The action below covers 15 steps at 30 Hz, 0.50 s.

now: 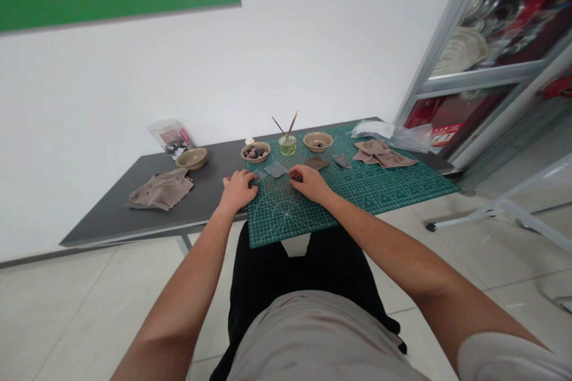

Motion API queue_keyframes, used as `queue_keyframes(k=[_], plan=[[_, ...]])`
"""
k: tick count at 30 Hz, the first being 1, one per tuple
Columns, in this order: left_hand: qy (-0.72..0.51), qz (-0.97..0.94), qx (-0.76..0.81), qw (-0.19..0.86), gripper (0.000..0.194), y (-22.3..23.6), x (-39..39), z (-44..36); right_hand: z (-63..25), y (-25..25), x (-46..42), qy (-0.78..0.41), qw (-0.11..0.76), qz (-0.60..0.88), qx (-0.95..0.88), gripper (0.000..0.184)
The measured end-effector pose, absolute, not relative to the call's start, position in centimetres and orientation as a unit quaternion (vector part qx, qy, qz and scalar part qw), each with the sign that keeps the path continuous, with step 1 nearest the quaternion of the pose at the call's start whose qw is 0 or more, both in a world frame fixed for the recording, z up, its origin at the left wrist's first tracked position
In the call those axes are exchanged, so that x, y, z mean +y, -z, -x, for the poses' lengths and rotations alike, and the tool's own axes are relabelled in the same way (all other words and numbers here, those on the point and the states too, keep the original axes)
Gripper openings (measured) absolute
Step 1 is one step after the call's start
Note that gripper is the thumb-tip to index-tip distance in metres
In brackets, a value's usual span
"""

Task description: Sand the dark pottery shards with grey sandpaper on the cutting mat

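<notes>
My left hand (240,191) rests over the left edge of the green cutting mat (286,223), thumb apart and fingers bent downward. Its fingertips are at a small bluish-grey, see-through piece (258,177). To the right, my right hand (310,184) is closed in a pinch above the mat, with a small dark reddish-brown piece (295,175) at its fingertips; its exact kind is too small to tell. Between the hands lies a pale translucent square (276,169). A flat brown piece (317,162) and a grey piece (342,161) lie just beyond my right hand.
Along the back stand a bowl of dark and tan bits (256,152), a glass of yellowish liquid (288,145) with two thin sticks, and another bowl (318,141). Brown cloths (163,189) lie left and right (382,153). A third bowl (192,158) adjoins a plastic bag (172,138).
</notes>
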<state>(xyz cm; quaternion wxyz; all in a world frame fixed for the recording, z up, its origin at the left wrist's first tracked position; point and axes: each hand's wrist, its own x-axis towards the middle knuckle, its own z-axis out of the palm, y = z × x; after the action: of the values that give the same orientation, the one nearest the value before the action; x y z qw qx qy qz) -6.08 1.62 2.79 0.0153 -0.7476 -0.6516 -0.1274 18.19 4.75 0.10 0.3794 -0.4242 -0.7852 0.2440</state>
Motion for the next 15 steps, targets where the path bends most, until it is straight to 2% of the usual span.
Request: queue_keyframes(k=[3, 8, 15], plan=[[0.155, 0.742, -0.652, 0.025, 0.035, -3.0, 0.8, 5.7, -18.1, 0.0, 4.9, -0.227, 0.364, 0.443, -0.787, 0.024], [0.188, 0.768, -0.613, -0.008, 0.034, -2.9, -0.5, 3.2, -18.0, 0.2, 5.1, -0.233, 0.382, 0.436, -0.781, 0.014], [0.167, 0.803, -0.567, -0.077, 0.031, -2.6, 0.2, -0.3, -17.7, 0.3, 5.0, -0.266, 0.382, 0.425, -0.776, 0.026]])
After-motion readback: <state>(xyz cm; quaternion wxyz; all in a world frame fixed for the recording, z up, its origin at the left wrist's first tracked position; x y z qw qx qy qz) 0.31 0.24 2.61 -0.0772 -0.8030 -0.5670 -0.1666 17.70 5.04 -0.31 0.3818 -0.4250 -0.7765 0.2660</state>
